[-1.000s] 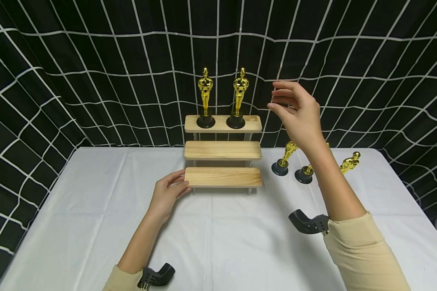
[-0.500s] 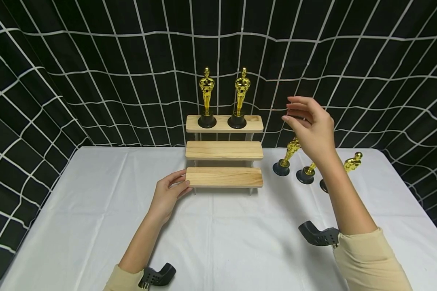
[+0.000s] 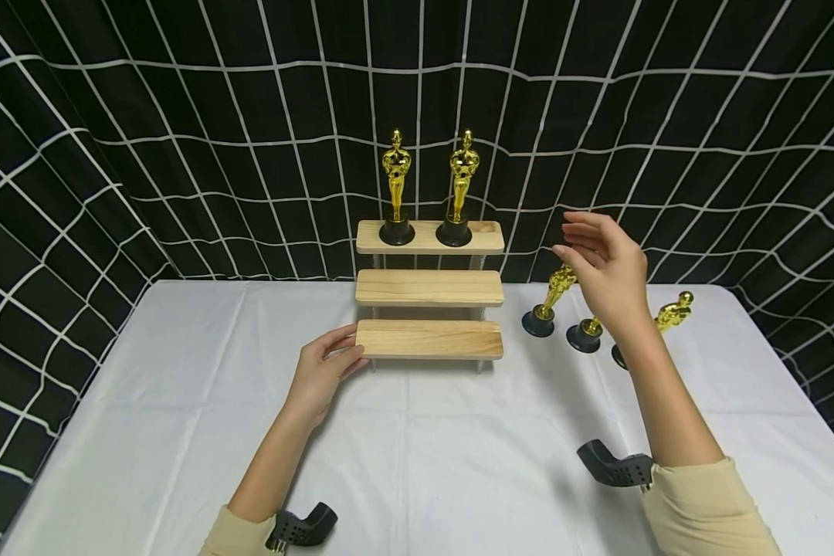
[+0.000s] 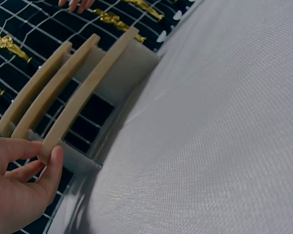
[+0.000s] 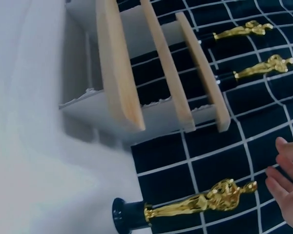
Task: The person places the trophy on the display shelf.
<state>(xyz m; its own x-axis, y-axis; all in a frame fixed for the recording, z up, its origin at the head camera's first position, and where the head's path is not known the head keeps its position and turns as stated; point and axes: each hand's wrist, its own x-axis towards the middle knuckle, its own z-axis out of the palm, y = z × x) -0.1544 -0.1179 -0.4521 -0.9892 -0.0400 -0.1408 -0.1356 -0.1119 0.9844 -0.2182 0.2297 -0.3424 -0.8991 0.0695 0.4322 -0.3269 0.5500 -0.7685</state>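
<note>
A three-tier wooden display stand point(image 3: 428, 340) stands near the back of the white table. My left hand point(image 3: 317, 376) pinches the left end of its lowest board, thumb over the front edge, as the left wrist view also shows. Two gold figurine trophies point(image 3: 397, 174) with black round bases stand upright on the top board. To the right of the stand, my right hand point(image 3: 608, 274) hangs in the air with loosely bent fingers, holding nothing. Just below it, a gold trophy point(image 5: 200, 202) stands on the table, its head close to the fingertips in the right wrist view.
Beside that trophy are a second trophy point(image 3: 584, 336), mostly hidden behind my right hand, and a third trophy point(image 3: 672, 311), partly behind the forearm. A black curtain point(image 3: 250, 177) with a white grid hangs behind the table point(image 3: 201, 432).
My right hand has come down and moved right, away from the stand and toward the trophies on the table. The left hand keeps its hold on the lowest board.
</note>
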